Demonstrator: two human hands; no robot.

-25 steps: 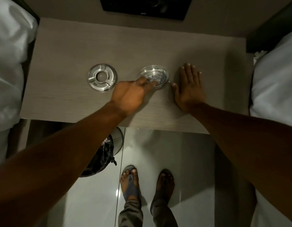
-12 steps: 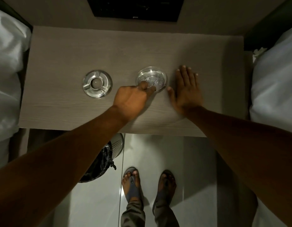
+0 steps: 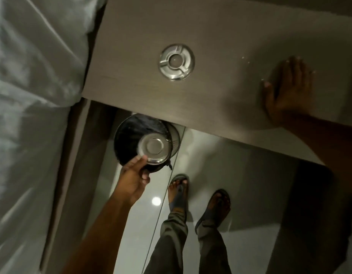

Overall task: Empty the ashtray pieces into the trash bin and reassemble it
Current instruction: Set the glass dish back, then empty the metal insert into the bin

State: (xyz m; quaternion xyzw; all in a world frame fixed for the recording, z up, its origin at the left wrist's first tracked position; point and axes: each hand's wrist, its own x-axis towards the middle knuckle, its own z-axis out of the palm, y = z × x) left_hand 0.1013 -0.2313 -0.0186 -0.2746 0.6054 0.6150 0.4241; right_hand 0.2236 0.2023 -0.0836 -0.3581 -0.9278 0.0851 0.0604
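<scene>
The ashtray bowl (image 3: 154, 150) is no longer on the desk (image 3: 220, 36): half a second ago it sat there under the left hand (image 3: 132, 179), beside the flat right hand (image 3: 287, 89), and now it hangs over the black-lined trash bin (image 3: 131, 139) on the floor below the desk edge. The left grip is clamped on the bowl's near rim, thumb on one side and fingers on the other. The bowl looks turned over, its smooth underside with a round foot facing up, so the ash is most likely falling or already out, though blur hides anything dropping. The ashtray lid (image 3: 177, 62), the ring with notches, lies where it was on the desk, untouched and well apart from both hands. The right hand has stayed pressed flat, grip apart, on the desk, holding nothing. A few pale specks (image 3: 245, 59) lie on the desk near its fingertips. To my judgement the bowl's emptying is under way; the lid's emptying, if needed, and putting the two pieces together are still to come.
</scene>
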